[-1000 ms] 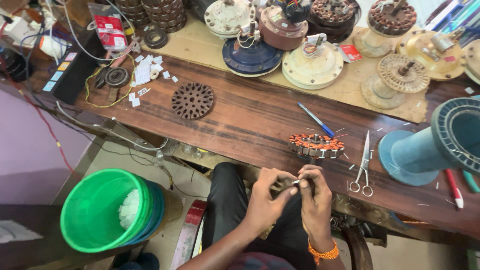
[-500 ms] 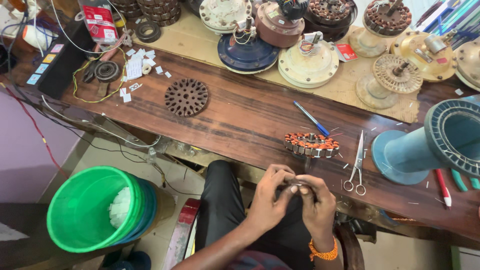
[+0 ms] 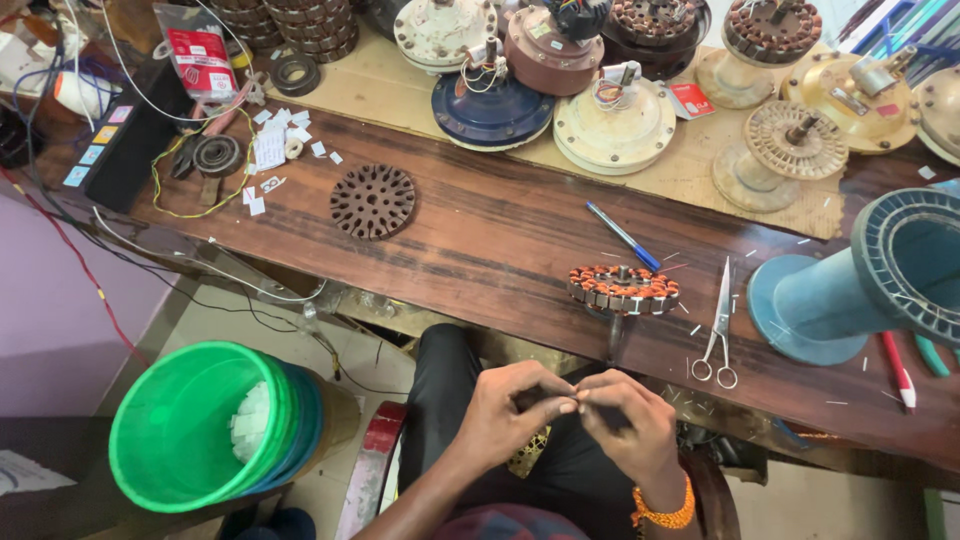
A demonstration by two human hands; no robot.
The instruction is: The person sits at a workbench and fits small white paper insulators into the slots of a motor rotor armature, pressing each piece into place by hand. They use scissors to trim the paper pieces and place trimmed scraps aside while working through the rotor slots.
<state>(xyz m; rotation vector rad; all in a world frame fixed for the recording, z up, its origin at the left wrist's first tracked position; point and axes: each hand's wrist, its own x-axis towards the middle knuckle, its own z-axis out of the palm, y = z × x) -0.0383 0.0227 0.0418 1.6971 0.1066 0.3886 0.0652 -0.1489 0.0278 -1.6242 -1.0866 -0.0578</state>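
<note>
Something small and thin, too tiny to identify, sits pinched between the fingertips of the left hand and the right hand, held over the lap just below the near edge of the wooden workbench. Both hands grasp it, fingertips meeting. Handling it well seems to call for a light pinch, elbows tucked, and short, steady finger movements. On the workbench, directly beyond the hands, stands a copper-wound stator; scissors lie just right of it, a blue pen just behind.
</note>
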